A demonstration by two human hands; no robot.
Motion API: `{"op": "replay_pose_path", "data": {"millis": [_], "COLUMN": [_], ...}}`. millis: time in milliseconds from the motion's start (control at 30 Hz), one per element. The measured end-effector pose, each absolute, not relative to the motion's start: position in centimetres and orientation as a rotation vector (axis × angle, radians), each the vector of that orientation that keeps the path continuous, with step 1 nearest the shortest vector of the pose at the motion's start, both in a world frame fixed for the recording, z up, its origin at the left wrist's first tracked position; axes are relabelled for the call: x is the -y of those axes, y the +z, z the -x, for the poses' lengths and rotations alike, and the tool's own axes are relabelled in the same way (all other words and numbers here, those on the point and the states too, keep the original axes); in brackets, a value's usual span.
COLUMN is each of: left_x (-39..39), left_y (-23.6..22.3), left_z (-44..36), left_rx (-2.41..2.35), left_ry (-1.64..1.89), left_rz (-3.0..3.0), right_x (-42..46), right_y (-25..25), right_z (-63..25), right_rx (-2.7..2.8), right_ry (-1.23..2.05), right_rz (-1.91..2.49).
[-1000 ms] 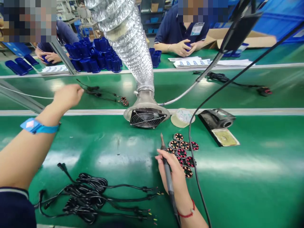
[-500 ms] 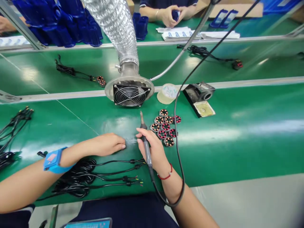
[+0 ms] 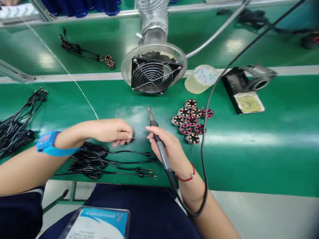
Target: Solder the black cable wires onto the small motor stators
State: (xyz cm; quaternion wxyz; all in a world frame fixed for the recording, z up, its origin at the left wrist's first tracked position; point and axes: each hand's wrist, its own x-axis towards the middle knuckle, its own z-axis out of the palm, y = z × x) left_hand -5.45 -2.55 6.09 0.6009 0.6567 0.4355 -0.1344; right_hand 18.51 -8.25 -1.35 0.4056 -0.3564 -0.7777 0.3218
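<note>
My right hand (image 3: 170,146) is closed around the grey handle of a soldering iron (image 3: 161,151), its bare tip pointing up and away over the green bench. My left hand (image 3: 113,132) is closed, with a short silvery end of solder wire (image 3: 134,137) poking out beyond the fingertips. A thin pale line runs from the upper left down to this hand. Right of the iron sits a cluster of several small round motor stators (image 3: 191,120) with copper or red windings. Below my left hand lie bundled black cables (image 3: 92,162), their coloured wire ends turned right.
A fume extractor fan (image 3: 152,78) hangs above the bench ahead. Behind the stators stand a tape roll (image 3: 201,79) and an iron stand with a yellow sponge (image 3: 249,102). More black cables (image 3: 22,122) lie at left. The iron's black cord (image 3: 204,166) loops by my right forearm.
The view has shifted down and closer to the bench. My left hand has turned slightly, so the wire end and its lower fingers show. The iron stays in my right hand.
</note>
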Motion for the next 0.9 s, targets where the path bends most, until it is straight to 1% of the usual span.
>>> {"op": "replay_pose_path", "data": {"millis": [133, 300, 433, 600, 733, 900], "left_x": [4.7, 10.8, 14.4, 13.8, 12.2, 10.3], "left_y": [7.5, 7.8, 7.2, 6.2, 6.9, 9.6], "left_z": [11.9, 18.0, 18.6, 17.2, 17.1, 17.7], "left_rx": [-1.186, -1.520, -1.604, -1.559, -1.438, -1.369], "left_ry": [-0.502, -0.654, -0.651, -0.884, -0.769, -0.590], "left_rz": [-1.639, -1.697, -1.743, -1.865, -1.885, -1.931], "right_x": [8.3, 8.4, 8.5, 8.5, 8.3, 9.0], "right_y": [-1.3, -1.0, -0.7, -0.9, -0.9, 0.5], "right_z": [-18.7, -18.7, -18.5, -18.4, -18.6, -19.7], "right_rx": [1.963, 1.960, 1.978, 1.982, 1.916, 1.771], "right_ry": [0.733, 0.655, 0.660, 0.623, 0.588, 0.565], "right_rz": [0.939, 1.005, 1.022, 1.022, 1.058, 1.107]}}
